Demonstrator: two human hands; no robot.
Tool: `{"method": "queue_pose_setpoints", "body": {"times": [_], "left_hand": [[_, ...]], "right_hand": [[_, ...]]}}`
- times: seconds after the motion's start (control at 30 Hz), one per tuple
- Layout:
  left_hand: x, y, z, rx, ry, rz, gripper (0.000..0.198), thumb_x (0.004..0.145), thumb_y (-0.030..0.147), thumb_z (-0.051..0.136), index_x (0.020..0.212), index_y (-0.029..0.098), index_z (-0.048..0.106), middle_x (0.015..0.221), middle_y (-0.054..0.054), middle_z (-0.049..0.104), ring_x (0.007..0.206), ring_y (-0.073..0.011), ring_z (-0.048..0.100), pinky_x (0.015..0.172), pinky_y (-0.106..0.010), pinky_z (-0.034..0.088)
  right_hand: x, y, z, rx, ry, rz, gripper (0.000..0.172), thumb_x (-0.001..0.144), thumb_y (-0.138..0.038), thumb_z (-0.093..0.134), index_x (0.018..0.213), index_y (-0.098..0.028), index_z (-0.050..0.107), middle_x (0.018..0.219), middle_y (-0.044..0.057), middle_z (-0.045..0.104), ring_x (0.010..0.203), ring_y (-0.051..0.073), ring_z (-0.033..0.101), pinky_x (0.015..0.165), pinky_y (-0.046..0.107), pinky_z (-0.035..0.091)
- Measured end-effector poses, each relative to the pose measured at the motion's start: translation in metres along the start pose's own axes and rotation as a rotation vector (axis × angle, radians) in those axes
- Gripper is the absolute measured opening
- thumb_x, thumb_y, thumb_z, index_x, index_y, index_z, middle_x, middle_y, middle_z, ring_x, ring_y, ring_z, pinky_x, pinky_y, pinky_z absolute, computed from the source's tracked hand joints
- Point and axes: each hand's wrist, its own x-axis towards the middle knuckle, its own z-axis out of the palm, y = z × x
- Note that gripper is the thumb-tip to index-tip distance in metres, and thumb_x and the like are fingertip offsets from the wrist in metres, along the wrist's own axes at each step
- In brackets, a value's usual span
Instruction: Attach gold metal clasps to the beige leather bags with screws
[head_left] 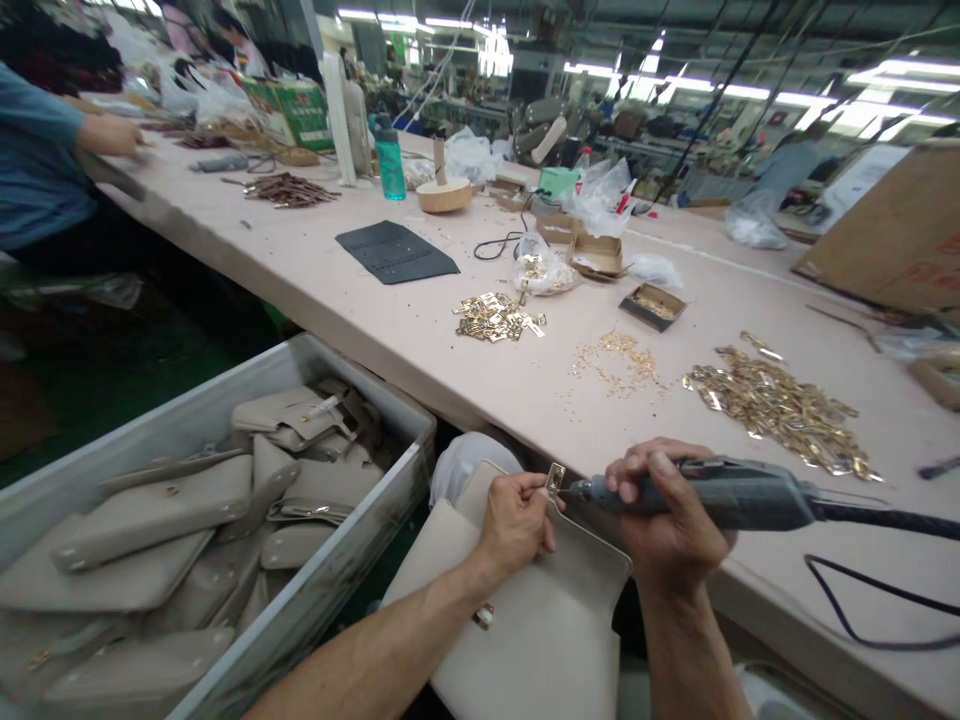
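Left hand has a closed grip, fingertips pinching a small gold plate at the flap edge of a beige bag. Right hand has its grip wrapped round a dark powered screwdriver. Gold plate sits between the two hands, right at the left fingertips and just off the screwdriver's nose; left hand is nearer. From the right grip it lies to the left, almost level. Bit tip is at the plate's lower right side; can't tell if it touches.

Plate's long axis runs near upright in view, leaning slightly right, far end sticking past the flap edge toward the tabletop. Screwdriver's long axis runs roughly left-right, bit pointing left, cord end right, so it comes in roughly crosswise to the plate. Bag is below the tabletop's near edge, flap edge slanting down to the right. Loose gold pieces lie beyond the screwdriver; tiny gold bits farther left. Bin with more bags at left.
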Motion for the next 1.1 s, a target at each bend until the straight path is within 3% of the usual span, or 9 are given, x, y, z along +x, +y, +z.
{"method": "queue_pose_setpoints", "body": {"times": [0.57,0.77,0.9,1.1], "left_hand": [[-0.005,0.007,-0.001,0.007,0.009,-0.009,0.032,0.087,0.025,0.052,0.096,0.008,0.077,0.041,0.001,0.059,0.029,-0.0109,0.050,0.032,-0.016,0.036],[-0.007,0.008,0.001,0.009,0.030,0.048,0.028,0.085,0.022,0.054,0.090,0.008,0.077,0.042,0.001,0.058,0.031,-0.0119,0.052,0.032,-0.017,0.034],[-0.010,0.006,0.001,-0.034,0.008,0.088,0.027,0.087,0.029,0.058,0.088,0.009,0.076,0.043,0.000,0.059,0.032,-0.0112,0.051,0.033,-0.017,0.034],[-0.011,-0.004,0.000,-0.166,-0.041,0.091,0.028,0.086,0.036,0.060,0.083,0.010,0.071,0.048,-0.003,0.064,0.034,-0.0136,0.056,0.038,-0.020,0.045]], "right_hand": [[-0.015,0.012,0.006,-0.066,-0.093,-0.082,0.009,0.087,-0.019,0.070,0.090,-0.019,0.062,0.074,0.000,0.062,0.051,0.013,0.056,0.055,0.031,0.049],[-0.016,0.012,0.004,-0.110,-0.289,-0.067,0.011,0.089,-0.016,0.071,0.096,-0.020,0.063,0.074,-0.001,0.063,0.053,0.013,0.059,0.052,0.028,0.047],[-0.012,0.006,0.005,-0.134,-0.420,0.022,0.007,0.093,-0.019,0.070,0.092,-0.020,0.063,0.071,-0.001,0.062,0.053,0.012,0.057,0.050,0.026,0.045],[-0.009,0.004,0.008,-0.139,-0.500,0.078,0.011,0.096,-0.021,0.067,0.088,-0.020,0.060,0.068,-0.002,0.059,0.051,0.011,0.053,0.051,0.026,0.043]]}}
